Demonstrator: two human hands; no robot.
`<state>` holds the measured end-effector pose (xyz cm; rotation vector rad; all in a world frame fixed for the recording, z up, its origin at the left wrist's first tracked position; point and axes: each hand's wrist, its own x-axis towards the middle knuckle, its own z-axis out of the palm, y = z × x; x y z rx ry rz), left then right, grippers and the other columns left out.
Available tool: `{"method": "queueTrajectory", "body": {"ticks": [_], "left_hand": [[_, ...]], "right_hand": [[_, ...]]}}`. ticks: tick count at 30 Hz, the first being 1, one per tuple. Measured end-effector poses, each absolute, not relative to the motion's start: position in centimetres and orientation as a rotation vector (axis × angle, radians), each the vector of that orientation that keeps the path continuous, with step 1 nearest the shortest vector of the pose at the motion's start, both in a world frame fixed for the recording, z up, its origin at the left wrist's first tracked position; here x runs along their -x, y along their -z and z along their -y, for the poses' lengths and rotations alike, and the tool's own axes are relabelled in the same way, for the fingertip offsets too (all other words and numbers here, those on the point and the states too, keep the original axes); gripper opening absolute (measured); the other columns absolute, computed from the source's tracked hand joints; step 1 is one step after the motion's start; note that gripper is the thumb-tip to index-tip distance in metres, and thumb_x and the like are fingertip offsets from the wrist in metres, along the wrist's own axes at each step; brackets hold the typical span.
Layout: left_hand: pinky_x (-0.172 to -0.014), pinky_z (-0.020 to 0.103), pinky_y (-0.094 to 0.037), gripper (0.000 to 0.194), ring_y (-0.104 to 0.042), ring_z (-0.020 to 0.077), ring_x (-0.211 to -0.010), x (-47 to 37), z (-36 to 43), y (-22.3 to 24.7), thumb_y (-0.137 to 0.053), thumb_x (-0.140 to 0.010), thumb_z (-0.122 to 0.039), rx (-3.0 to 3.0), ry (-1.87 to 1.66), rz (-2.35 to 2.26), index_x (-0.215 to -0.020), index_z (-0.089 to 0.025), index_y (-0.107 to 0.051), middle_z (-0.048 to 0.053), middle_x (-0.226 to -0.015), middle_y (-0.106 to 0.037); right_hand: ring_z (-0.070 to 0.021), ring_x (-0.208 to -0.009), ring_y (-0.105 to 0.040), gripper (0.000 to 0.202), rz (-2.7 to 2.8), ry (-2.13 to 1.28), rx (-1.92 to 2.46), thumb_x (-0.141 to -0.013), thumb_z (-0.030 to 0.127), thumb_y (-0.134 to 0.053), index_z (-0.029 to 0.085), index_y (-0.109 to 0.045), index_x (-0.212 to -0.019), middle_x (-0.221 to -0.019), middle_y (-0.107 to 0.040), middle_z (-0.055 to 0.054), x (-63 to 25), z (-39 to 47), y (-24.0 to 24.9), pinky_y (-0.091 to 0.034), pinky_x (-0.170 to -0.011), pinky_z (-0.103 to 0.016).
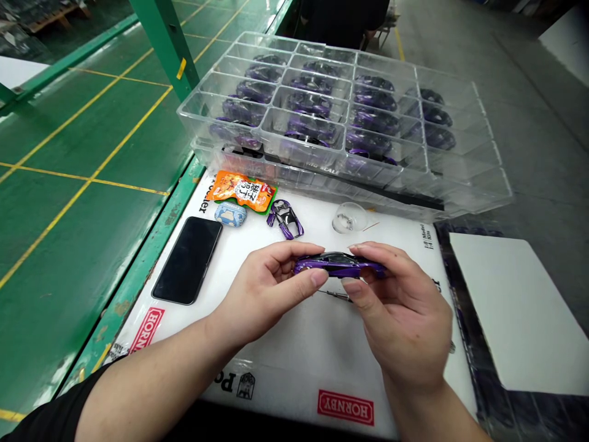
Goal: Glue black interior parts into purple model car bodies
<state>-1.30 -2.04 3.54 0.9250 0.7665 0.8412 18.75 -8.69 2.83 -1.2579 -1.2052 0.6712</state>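
A purple toy car body (339,265) with dark windows is held sideways between both hands over the white work surface. My left hand (271,285) pinches its left end between thumb and fingers. At its right end, my right hand (402,304) grips it, the thumb low in front and the fingers on top. Just below the car lies a thin dark metal tool (335,295), partly hidden by the right thumb. Beyond the hands, another purple car part (286,219) with an open body rests on the surface, with a small clear cup (350,218) farther right.
Stacked clear compartment trays (343,156) of purple cars stand at the back. A black phone (188,261), a blue patterned case (230,214) and an orange packet (243,191) lie left. A white board (519,313) is at right; a green post (165,49) rises back left.
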Motion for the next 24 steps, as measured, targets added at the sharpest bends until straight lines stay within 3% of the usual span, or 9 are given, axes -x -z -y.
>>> {"method": "queueTrajectory", "body": {"ticks": [4,8,11,24], "left_hand": [[-0.074,0.028,-0.056,0.043,-0.067,0.0151,-0.077,1.3,2.1,-3.6,-0.109,-0.084,-0.035,-0.898,-0.818,-0.754,-0.12,-0.019,-0.091,0.003,-0.089,-0.082],[-0.07,0.027,-0.051,0.045,-0.066,0.0148,-0.076,1.4,2.1,-3.6,-0.106,-0.088,-0.047,-0.896,-0.757,-0.788,-0.118,-0.017,-0.091,0.004,-0.086,-0.08],[-0.071,0.027,-0.051,0.046,-0.066,0.0147,-0.075,1.3,2.2,-3.4,-0.103,-0.092,-0.052,-0.902,-0.727,-0.776,-0.119,-0.016,-0.092,0.003,-0.082,-0.078],[-0.072,0.026,-0.056,0.041,-0.068,0.0134,-0.072,1.1,2.3,-3.2,-0.106,-0.088,-0.046,-0.839,-0.739,-0.725,-0.115,-0.018,-0.095,0.003,-0.083,-0.081]], "right_hand": [[-0.0263,-0.114,-0.08,0.037,1.252,-0.608,1.269,-0.1,0.026,-0.099,0.033,-0.088,-0.135,-0.134,-0.079,-0.009,-18.9,8.7,-2.6,-0.076,-0.088,-0.037],[-0.0257,-0.113,-0.08,0.039,1.369,-0.432,1.245,-0.098,0.024,-0.101,0.031,-0.088,-0.134,-0.125,-0.081,-0.007,-19.3,8.7,-2.3,-0.074,-0.082,-0.034],[-0.0251,-0.112,-0.08,0.044,1.417,-0.349,1.227,-0.096,0.022,-0.103,0.03,-0.087,-0.136,-0.121,-0.082,-0.006,-19.6,8.7,-2.1,-0.072,-0.085,-0.035],[-0.0235,-0.11,-0.078,0.048,1.459,-0.271,1.189,-0.095,0.02,-0.104,0.028,-0.087,-0.139,-0.119,-0.084,-0.004,-19.7,8.6,-2.1,-0.066,-0.088,-0.035]]}}
